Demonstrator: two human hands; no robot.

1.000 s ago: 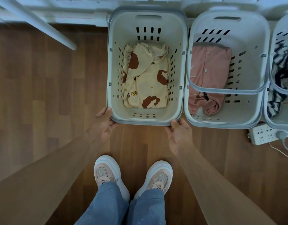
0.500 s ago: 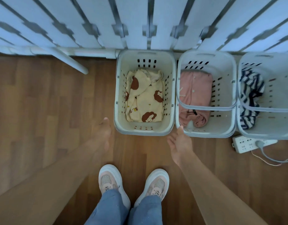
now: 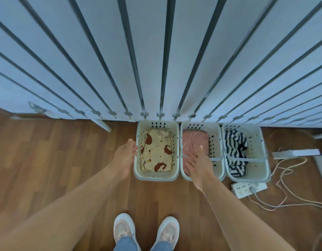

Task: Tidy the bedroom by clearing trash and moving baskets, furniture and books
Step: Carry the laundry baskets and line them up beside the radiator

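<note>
left grip (image 3: 126,154) wide, empty | right grip (image 3: 197,163) wide, empty | basket (image 3: 155,177) between them

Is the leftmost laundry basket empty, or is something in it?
Not empty. A cream garment with brown prints lies on the bottom of the leftmost basket, covering most of it, well below the rim.

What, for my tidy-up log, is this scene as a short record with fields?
left basket: white, holds cream printed garment
middle basket: white, holds pink garment
right basket: white, holds striped garment
row: side by side along slatted panel
left hand: open, at left basket's left rim; contact unclear
right hand: open, holding nothing, overlapping middle basket in view
wood floor: power strip, one plug in, near right basket
</note>
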